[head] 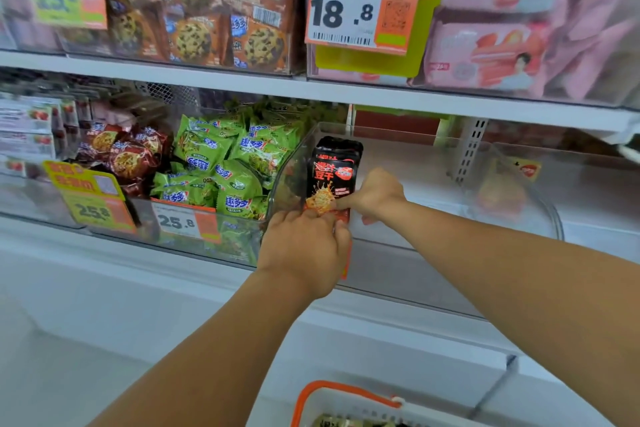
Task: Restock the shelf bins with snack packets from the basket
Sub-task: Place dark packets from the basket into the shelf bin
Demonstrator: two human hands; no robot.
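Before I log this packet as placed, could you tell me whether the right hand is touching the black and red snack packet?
Touching: the head view shows the right hand with a finger laid across the lower front of the black and red snack packet.

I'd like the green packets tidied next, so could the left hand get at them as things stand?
Probably not at once: the left hand grips the black packets with the right hand. Once freed, likely yes; the green packets lie in the open-topped bin just to the left, past a clear wall.
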